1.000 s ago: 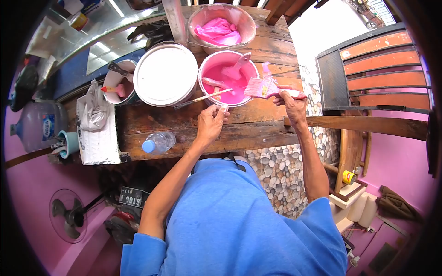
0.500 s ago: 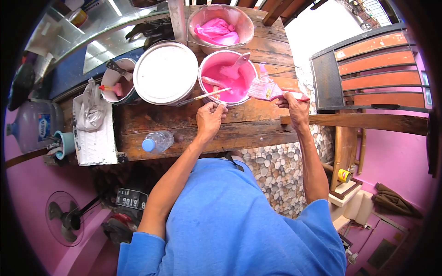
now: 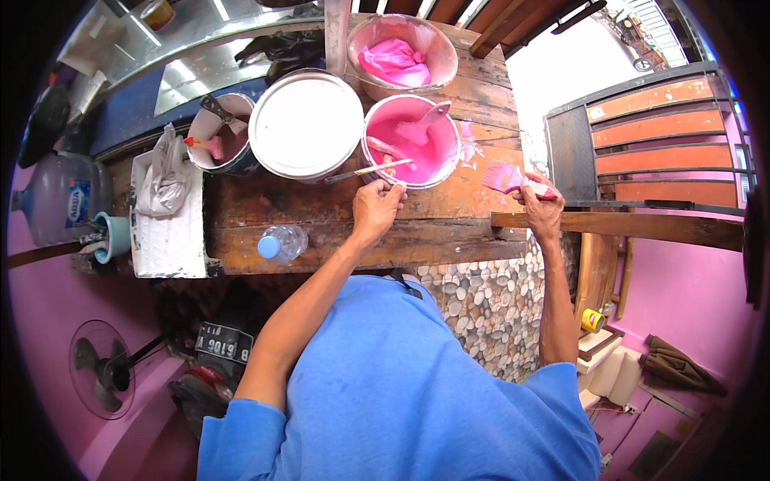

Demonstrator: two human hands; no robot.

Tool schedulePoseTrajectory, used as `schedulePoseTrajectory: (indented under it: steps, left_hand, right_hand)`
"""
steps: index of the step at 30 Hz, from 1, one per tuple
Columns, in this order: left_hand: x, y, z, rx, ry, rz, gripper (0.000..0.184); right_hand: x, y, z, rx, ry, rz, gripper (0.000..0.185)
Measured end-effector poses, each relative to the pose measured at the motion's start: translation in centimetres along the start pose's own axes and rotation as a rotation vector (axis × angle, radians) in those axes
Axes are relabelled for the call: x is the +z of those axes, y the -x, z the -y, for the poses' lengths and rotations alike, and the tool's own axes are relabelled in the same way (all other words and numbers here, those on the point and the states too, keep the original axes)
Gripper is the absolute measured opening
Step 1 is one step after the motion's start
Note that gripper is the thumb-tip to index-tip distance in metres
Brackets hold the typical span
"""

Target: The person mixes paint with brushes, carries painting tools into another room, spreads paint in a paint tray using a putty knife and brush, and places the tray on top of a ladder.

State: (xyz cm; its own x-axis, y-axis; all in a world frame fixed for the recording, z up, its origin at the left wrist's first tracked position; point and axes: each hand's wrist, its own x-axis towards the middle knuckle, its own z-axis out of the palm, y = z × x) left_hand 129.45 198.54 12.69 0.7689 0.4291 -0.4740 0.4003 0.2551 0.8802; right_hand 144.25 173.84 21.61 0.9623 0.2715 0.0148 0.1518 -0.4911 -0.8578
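My right hand (image 3: 542, 204) is closed on the handle of a paintbrush (image 3: 505, 176). Pink paint coats the bristles, which point left over the table's right end. My left hand (image 3: 377, 212) is closed in a pinch at the near rim of a bucket of pink paint (image 3: 439, 152). Something small and whitish shows at its fingertips, too small to name. A pink-covered brush or scraper (image 3: 425, 123) leans inside the bucket, and a thin stick (image 3: 365, 170) lies across its left rim. Pink smears (image 3: 470, 148) mark the wood to the bucket's right.
Left of the paint stands a white-lidded bucket (image 3: 305, 124), then a smaller pail (image 3: 224, 156) with tools. A clear water bottle (image 3: 285, 243) lies on the wooden table (image 3: 329, 240). Behind is a bucket with pink plastic (image 3: 443, 60). A wooden rail (image 3: 618, 227) juts in at right.
The paintbrush in my right hand has moved right and slightly down, away from the paint bucket's rim. My left hand stays by the near rim. The view has shifted slightly.
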Motion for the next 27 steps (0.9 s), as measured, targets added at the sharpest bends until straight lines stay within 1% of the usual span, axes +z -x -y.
schedulePoseTrajectory:
  steps: [1, 3, 4, 5, 7, 8, 9, 11, 12, 13, 15, 16, 19, 20, 21, 23, 25, 27]
  left_hand:
    - [0.0, 0.0, -0.1, -0.008, 0.005, -0.001, 0.025]
    - [0.1, -0.1, -0.3, -0.016, 0.007, 0.007, 0.025]
    - [0.0, -0.1, -0.3, -0.016, 0.009, 0.012, 0.025]
    - [-0.1, -0.1, -0.3, -0.019, 0.01, 0.019, 0.025]
    - [0.0, 0.0, -0.5, -0.022, 0.023, 0.006, 0.025]
    - [0.1, 0.0, -0.6, -0.019, 0.04, -0.017, 0.024]
    - [0.0, 0.1, -0.9, -0.038, 0.03, -0.012, 0.024]
    - [-0.1, 0.1, -0.8, -0.052, -0.004, 0.03, 0.026]
    - [-0.1, 0.0, -0.7, -0.053, -0.003, 0.032, 0.026]
    - [-0.1, 0.0, -0.6, -0.052, 0.002, 0.034, 0.026]
    - [-0.2, -0.1, -0.5, -0.05, 0.009, 0.029, 0.027]
    - [-0.1, -0.1, -0.6, -0.049, 0.013, 0.028, 0.027]
    - [-0.2, 0.0, -0.8, -0.06, 0.013, 0.033, 0.028]
    - [-0.2, 0.0, -0.9, -0.076, 0.012, 0.039, 0.028]
    - [-0.1, 0.0, -1.0, -0.075, 0.013, 0.039, 0.028]
    - [0.1, 0.2, -1.3, -0.07, 0.105, 0.023, 0.026]
    - [0.1, 0.1, -1.1, -0.085, 0.125, 0.046, 0.027]
    - [0.3, 0.0, -0.9, -0.101, 0.149, 0.072, 0.029]
  right_hand:
    - [-0.2, 0.0, 0.0, 0.003, -0.002, -0.004, 0.022]
    - [-0.9, -0.1, -0.2, -0.076, 0.104, 0.072, 0.021]
    - [-0.9, -0.1, -0.1, -0.164, 0.164, 0.082, 0.02]
    - [-0.8, -0.3, 0.2, -0.156, 0.165, 0.076, 0.02]
    - [-0.7, -0.9, 1.3, -0.653, 0.508, 0.038, 0.021]
    - [-0.6, -0.9, 1.9, -0.669, 0.579, 0.055, 0.022]
    - [-0.6, -0.7, 2.6, -0.657, 0.586, 0.053, 0.022]
    - [-0.5, -0.3, 4.1, -0.063, 0.439, 0.256, 0.024]
    - [-0.3, -0.2, 4.7, -0.016, 0.345, 0.254, 0.026]
    - [-0.2, -0.2, 4.5, -0.017, 0.346, 0.255, 0.026]
    - [0.3, -0.4, 4.1, -0.056, 0.047, 0.193, 0.026]
    - [0.7, -0.3, 4.6, -0.061, -0.056, 0.215, 0.026]
    - [2.9, 0.1, 4.2, -0.123, -0.151, 0.236, 0.023]
    - [3.9, 0.3, 4.0, -0.081, -0.21, 0.238, 0.02]
    - [4.7, 0.2, 3.5, -0.075, -0.204, 0.278, 0.018]
    - [5.9, 0.4, 3.4, -0.044, -0.224, 0.289, 0.018]
    - [6.7, 0.4, 2.6, -0.302, 0.068, 0.283, 0.02]
    - [6.6, 0.5, 2.3, -0.298, 0.092, 0.31, 0.021]
